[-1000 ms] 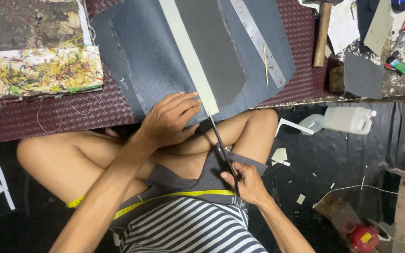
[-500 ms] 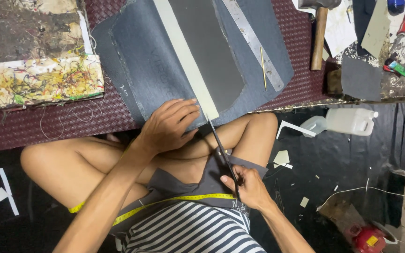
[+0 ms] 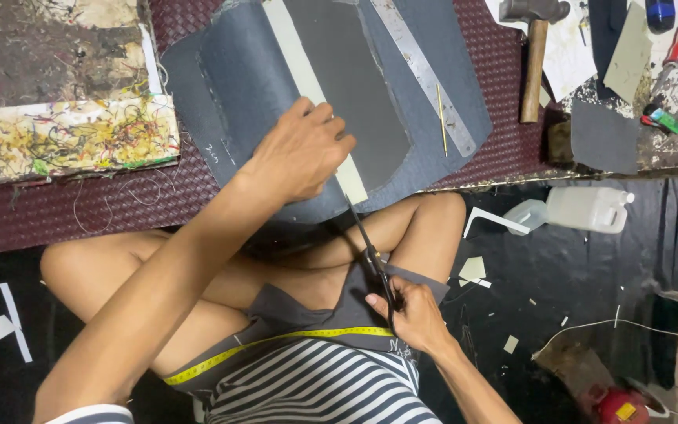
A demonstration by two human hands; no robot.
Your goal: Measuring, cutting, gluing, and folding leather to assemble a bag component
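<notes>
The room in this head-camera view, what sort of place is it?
Probably a small leather or craft workshop. A person sits cross-legged on the floor, cutting a grey sheet with scissors; a hammer, metal ruler and yellow tape measure lie nearby.

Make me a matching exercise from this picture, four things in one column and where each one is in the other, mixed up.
Things:
1. scissors
2. hammer
3. jug
4. tape measure

Places:
A. on the dark floor beside the knee
B. across the lap
C. in the right hand
D. on the bench, top right

Pairs: 1-C, 2-D, 3-A, 4-B
</notes>
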